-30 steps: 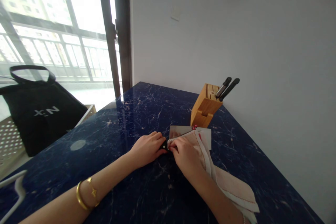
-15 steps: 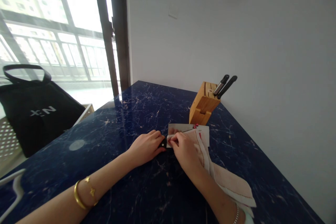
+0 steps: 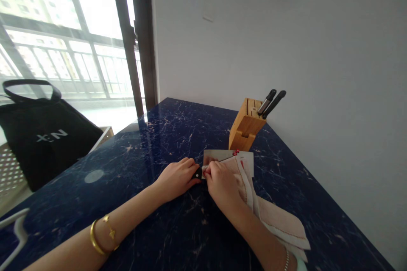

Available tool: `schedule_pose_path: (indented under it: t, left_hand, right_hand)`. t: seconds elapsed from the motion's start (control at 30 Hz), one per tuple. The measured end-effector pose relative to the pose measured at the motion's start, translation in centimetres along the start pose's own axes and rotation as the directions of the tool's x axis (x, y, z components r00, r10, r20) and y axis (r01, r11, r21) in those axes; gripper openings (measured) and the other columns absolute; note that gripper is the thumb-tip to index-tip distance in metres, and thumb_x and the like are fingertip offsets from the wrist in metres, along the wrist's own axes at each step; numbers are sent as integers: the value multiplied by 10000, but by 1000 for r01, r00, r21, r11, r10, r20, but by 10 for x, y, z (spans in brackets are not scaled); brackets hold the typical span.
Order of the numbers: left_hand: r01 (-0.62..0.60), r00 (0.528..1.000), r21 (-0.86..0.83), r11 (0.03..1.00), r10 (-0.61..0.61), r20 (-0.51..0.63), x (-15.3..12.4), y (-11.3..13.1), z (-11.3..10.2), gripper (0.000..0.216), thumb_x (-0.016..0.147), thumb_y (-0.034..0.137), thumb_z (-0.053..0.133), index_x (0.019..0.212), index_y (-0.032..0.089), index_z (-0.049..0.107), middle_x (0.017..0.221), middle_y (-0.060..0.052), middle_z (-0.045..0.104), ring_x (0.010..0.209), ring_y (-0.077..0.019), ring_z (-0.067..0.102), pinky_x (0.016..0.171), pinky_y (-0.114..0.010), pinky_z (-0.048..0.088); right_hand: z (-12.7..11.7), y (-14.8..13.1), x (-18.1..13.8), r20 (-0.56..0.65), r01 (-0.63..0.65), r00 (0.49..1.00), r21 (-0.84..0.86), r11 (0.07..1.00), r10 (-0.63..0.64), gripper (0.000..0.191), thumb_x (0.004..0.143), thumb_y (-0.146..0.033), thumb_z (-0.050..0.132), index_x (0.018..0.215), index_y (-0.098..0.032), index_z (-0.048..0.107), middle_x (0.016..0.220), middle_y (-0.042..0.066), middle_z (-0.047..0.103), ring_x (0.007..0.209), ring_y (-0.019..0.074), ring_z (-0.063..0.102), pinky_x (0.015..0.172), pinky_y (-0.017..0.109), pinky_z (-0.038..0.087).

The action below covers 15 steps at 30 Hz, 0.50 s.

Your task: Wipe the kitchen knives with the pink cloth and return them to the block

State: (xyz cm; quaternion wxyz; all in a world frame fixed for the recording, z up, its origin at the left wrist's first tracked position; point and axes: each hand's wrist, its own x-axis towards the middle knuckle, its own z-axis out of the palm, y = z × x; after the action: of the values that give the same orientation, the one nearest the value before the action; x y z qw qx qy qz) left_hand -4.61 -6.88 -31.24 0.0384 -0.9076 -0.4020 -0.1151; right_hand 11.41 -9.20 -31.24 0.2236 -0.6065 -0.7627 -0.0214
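My left hand (image 3: 179,177) is closed round the black handle of a cleaver, whose broad shiny blade (image 3: 249,159) lies flat on the table and points right. A light pink cloth (image 3: 281,220) is pinched in my right hand (image 3: 222,184), its edge pressed on the blade close to the handle. The rest of the cloth drapes over the blade and trails under my right forearm to the lower right. Part of the blade is hidden under the cloth and my right hand.
Just beyond the blade stands a wooden knife block (image 3: 246,127) with two black-handled tools in it. All this is on a dark blue marbled table (image 3: 178,127). A black bag (image 3: 47,135) is at the left, and a white curved frame (image 3: 20,228) shows at the lower left.
My right fingers have curled in slightly on the cloth near the handle. My left hand stays on the cleaver handle, and the view has shifted a little.
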Motion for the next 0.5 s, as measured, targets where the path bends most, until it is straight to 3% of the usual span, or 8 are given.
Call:
schedule_pose_path:
  t: [0.2,0.5]
  left_hand:
    - [2,1000,14,1000,-2,-14,0,-1,2,292,853,404,433,1029,193,529,896,-53,547,862,-207,530,671,-300,466]
    - [-2,1000,16,1000,2,-14,1,0,2,283,854,408,431,1002,191,534,889,-52,547,859,-207,530,677,-301,464]
  right_hand:
    - [-2,1,0,-7,-44,999,41,998,44,67,800,-177,515,739,-197,536,792,36,626,771,181,565,625,269,351]
    - [-1,3,2,-20,4,1000,5,1000,-3,78,832,-172,467,787,-189,528,824,45,612,789,180,555,647,271,355]
